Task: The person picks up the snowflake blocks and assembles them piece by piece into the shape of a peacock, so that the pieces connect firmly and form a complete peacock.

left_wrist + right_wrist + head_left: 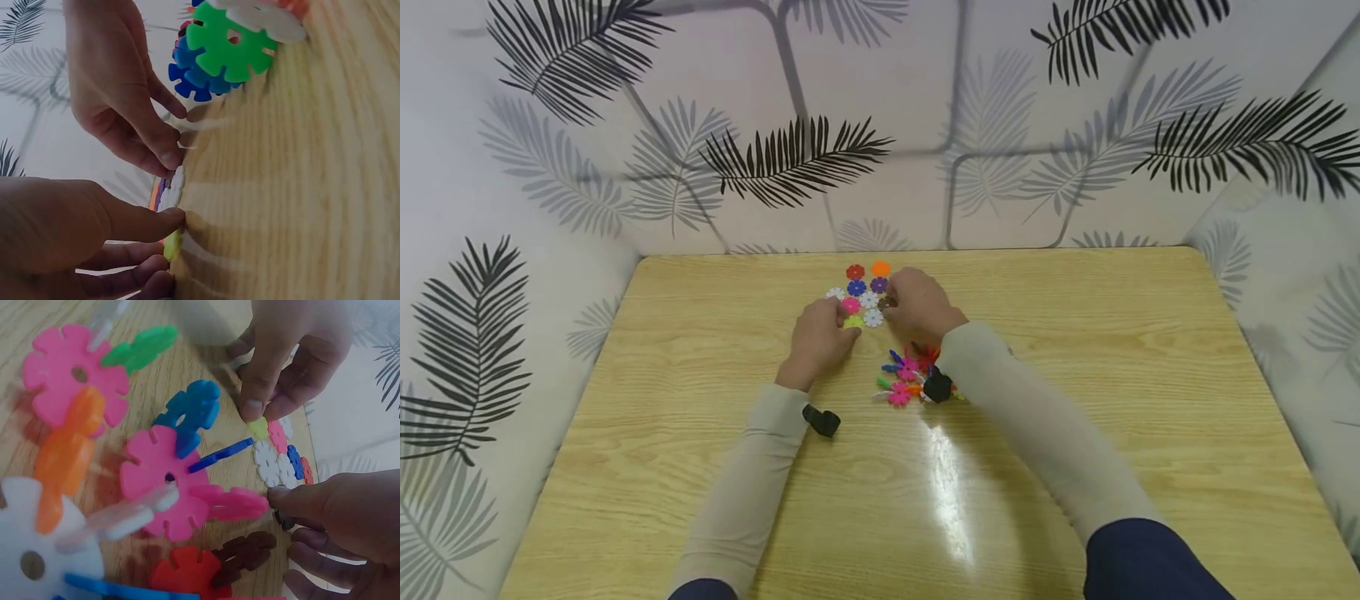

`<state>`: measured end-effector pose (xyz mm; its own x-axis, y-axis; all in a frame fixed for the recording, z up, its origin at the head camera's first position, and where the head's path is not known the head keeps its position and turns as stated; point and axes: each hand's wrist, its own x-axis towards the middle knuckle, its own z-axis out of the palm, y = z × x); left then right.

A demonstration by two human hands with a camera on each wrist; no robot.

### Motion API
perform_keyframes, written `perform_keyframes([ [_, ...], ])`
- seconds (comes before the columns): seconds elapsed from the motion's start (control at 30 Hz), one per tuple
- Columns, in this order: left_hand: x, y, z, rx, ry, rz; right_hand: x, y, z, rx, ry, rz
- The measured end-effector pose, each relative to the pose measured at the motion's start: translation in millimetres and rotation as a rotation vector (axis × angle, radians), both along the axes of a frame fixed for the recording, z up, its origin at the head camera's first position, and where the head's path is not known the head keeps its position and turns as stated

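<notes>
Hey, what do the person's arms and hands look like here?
Beige sleeves cover both forearms, with navy blue fabric higher up. A small black device sits near each wrist. The left hand and right hand are bare, without gloves.

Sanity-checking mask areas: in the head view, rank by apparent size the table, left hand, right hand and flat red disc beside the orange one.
1. Table
2. Left hand and right hand: too alike to rank
3. Red disc
</notes>
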<state>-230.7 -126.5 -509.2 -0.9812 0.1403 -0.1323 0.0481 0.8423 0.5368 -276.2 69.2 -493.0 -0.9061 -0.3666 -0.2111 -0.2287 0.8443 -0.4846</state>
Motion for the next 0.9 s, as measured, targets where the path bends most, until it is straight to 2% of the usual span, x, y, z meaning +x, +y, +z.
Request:
perform_keyframes([
  [0.07, -1.8, -0.8, 0.3, 0.002, -0.036, -0.014, -0.4, 0.8, -1.7, -0.018, -0.02, -0.021],
  [0.17, -5.0, -3.1, -0.9, 0.03, -0.091, -0.04, -0.1, 5.1, -4.3, -0.101, -0.05, -0.054],
  [0.27, -4.6, -6.4, -4.2, 0.111, -0.112, -0.039, 0.8, 10.0, -8.1, -0.212, -0.027, -0.054],
  [0.33, -2.4, -8.8, -8.0, 0.229, -0.108, -0.009, 1.8, 12.4, -9.4, -0.276, 0.014, -0.027],
  [0.43, 3.1, -12.1, -10.1, 0.479, -0.129, 0.067, 6.3, 15.6, -4.6, -0.358, 0.029, -0.003],
  [0.53, 8.0, -13.4, -7.5, 0.694, -0.191, 0.152, 13.0, 18.7, 3.0, -0.412, 0.041, 0.038],
  [0.6, 10.9, -14.2, -5.1, 0.784, -0.236, 0.195, 17.0, 19.5, 5.3, -0.446, 0.046, 0.064],
  [0.73, 16.5, -14.3, -1.9, 0.871, -0.287, 0.236, 22.5, 18.5, 4.3, -0.48, 0.075, 0.107],
  [0.9, 21.8, -9.7, -0.7, 0.902, -0.282, 0.231, 27.4, 19.4, 7.1, -0.451, 0.102, 0.181],
])
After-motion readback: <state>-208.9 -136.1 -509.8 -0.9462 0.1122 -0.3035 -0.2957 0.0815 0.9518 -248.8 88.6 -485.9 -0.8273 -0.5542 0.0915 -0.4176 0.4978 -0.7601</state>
